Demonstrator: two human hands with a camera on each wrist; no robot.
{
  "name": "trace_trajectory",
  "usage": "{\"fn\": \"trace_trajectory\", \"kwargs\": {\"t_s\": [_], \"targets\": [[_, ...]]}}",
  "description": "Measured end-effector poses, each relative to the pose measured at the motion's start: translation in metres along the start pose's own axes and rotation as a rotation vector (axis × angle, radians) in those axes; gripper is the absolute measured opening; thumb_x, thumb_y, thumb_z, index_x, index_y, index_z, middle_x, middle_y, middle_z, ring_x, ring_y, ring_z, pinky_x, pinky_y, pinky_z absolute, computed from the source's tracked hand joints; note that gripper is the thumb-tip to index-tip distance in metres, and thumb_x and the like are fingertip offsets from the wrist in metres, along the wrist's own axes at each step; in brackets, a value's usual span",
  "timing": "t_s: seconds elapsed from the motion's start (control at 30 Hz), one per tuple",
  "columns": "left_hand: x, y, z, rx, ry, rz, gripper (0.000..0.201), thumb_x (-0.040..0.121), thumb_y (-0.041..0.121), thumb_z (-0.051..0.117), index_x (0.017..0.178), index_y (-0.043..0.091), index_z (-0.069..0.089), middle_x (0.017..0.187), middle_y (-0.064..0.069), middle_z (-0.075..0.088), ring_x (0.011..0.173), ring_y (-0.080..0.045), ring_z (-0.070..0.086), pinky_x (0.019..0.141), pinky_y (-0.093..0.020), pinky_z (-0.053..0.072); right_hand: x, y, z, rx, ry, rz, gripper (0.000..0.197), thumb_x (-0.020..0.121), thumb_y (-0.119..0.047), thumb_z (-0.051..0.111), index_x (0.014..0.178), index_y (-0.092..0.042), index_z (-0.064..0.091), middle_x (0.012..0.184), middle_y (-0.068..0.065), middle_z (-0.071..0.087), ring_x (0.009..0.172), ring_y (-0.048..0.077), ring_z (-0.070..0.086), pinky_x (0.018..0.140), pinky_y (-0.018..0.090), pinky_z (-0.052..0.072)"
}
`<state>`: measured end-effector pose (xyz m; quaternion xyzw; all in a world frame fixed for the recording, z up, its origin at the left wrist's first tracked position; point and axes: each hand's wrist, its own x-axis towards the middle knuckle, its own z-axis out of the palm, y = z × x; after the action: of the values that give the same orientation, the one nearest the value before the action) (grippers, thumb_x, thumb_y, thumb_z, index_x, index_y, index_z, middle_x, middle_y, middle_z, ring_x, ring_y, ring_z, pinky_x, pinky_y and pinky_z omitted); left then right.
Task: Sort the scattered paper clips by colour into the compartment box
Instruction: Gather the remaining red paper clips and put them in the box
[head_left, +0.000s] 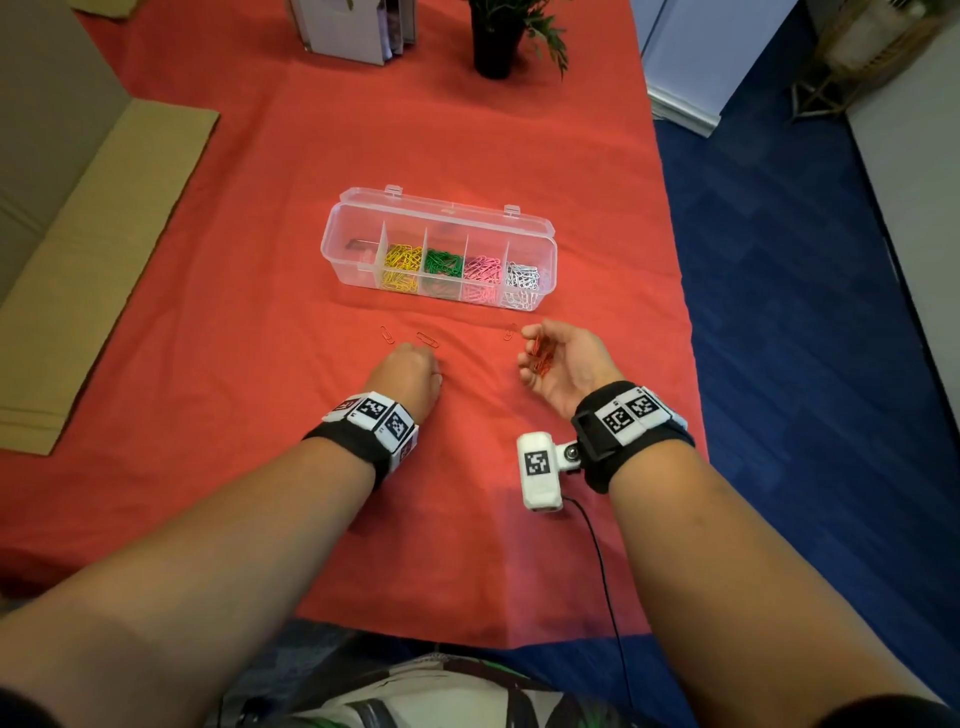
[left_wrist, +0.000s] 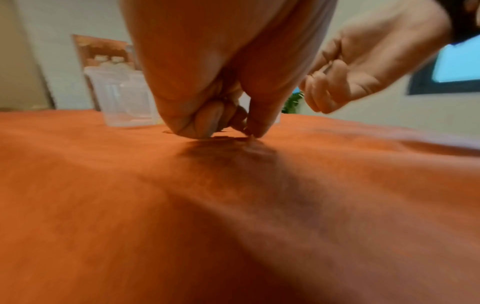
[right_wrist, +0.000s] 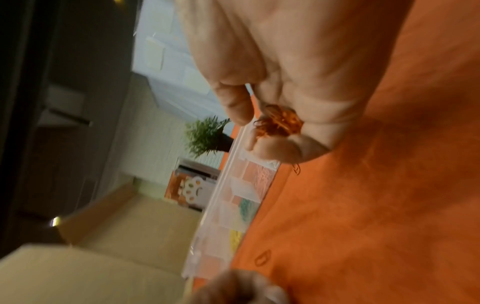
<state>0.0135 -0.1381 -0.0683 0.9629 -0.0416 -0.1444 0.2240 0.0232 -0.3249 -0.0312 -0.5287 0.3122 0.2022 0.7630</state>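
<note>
The clear compartment box (head_left: 439, 249) stands open mid-table, with yellow, green, pink and white clips in separate compartments; its leftmost compartment is nearly bare. Three loose red clips lie on the red cloth in front of it (head_left: 386, 334), (head_left: 427, 339), (head_left: 511, 331). My right hand (head_left: 529, 352) lies palm up to the right, fingers curled round a bunch of red clips (head_left: 543, 353), which also shows in the right wrist view (right_wrist: 280, 121). My left hand (head_left: 434, 371) is knuckles up on the cloth. Its thumb and forefinger tips (left_wrist: 248, 131) pinch together at the cloth on what looks like a red clip, blurred.
A black plant pot (head_left: 496, 47) and a grey file box (head_left: 353, 31) stand at the far end. Flat cardboard (head_left: 104, 249) lies along the left side. The table's right edge drops to blue floor (head_left: 805, 364). A wrist camera (head_left: 539, 470) and cable hang from my right wrist.
</note>
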Motion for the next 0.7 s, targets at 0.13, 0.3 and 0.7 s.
{"fn": "trace_trajectory", "kwargs": {"t_s": [0.13, 0.3, 0.7], "targets": [[0.001, 0.004, -0.016, -0.435, -0.048, -0.250, 0.019, 0.085, 0.018, 0.048, 0.084, 0.003, 0.059, 0.081, -0.017, 0.055, 0.073, -0.028, 0.052, 0.071, -0.038, 0.044, 0.016, -0.004, 0.013, -0.460, 0.220, -0.035, 0.023, 0.090, -0.015, 0.043, 0.069, -0.015, 0.052, 0.065, 0.004, 0.043, 0.051, 0.017, 0.040, 0.042, 0.023, 0.035], [-0.006, -0.007, -0.044, -1.501, -0.147, -0.586, 0.014, 0.068, 0.011, 0.034, 0.063, 0.013, 0.047, 0.059, -0.004, 0.048, 0.049, -0.015, 0.038, 0.048, -0.019, 0.033, 0.033, -0.004, 0.025, -0.994, 0.306, -0.186, 0.035, 0.095, -0.008, 0.035, 0.120, 0.003, 0.056, 0.126, 0.022, 0.056, 0.119, 0.036, 0.052, 0.095, 0.037, 0.042], [0.020, -0.043, -0.045, -1.133, 0.026, -0.550, 0.023, 0.092, 0.025, 0.049, 0.070, 0.021, 0.054, 0.059, 0.003, 0.039, 0.049, -0.010, 0.033, 0.039, -0.013, 0.030, 0.049, -0.004, 0.035, -1.273, 0.337, -0.171, 0.035, 0.095, -0.010, 0.035, 0.116, 0.007, 0.058, 0.126, 0.024, 0.056, 0.118, 0.037, 0.052, 0.095, 0.038, 0.040]]}}
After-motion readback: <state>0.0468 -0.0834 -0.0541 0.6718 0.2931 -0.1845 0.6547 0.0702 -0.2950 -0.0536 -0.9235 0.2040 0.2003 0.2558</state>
